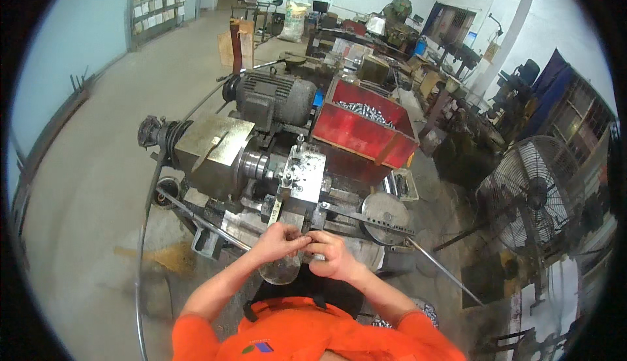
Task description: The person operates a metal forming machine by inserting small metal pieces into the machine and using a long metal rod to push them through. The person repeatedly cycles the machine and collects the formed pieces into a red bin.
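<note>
My left hand (279,240) and my right hand (330,254) meet at the fingertips in front of a small lathe-like machine. Both are closed in a pinch; whatever lies between the fingers is too small or hidden to make out. Just beyond them sits the machine's metal tool block (304,175), with bolts on top. To its left a round spindle chuck (253,165) juts from the boxy headstock (212,142). Below my left hand is a round metal disc (281,271), partly covered by the hands.
A red bin (356,129) with several shiny metal parts stands behind the tool block. An electric motor (274,96) sits behind the headstock. Long metal rods (444,269) reach out on both sides. A large caged fan (532,191) stands at the right. More metal parts (428,312) lie low beside me.
</note>
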Tool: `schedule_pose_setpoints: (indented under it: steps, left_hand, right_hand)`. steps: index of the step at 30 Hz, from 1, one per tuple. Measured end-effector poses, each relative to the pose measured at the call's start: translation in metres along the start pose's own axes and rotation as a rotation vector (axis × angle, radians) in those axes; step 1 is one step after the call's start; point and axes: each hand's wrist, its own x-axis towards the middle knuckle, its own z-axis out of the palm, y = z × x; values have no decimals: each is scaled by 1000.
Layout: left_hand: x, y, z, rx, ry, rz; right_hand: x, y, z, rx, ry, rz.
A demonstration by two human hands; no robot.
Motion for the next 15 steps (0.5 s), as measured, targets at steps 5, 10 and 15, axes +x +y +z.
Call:
schedule_pose_setpoints:
  steps: [5,10,15]
  left_hand:
    - [-5,3,-29,1,-60,7]
    - [-74,23,-130,395,357,-65]
    - [-189,-9,-208,1243,746,-481]
  right_hand:
    - [29,7,-4,-33,-147,-4]
    - [89,38,-8,-169,-148,-30]
    - [171,77,12,-530,-233,151]
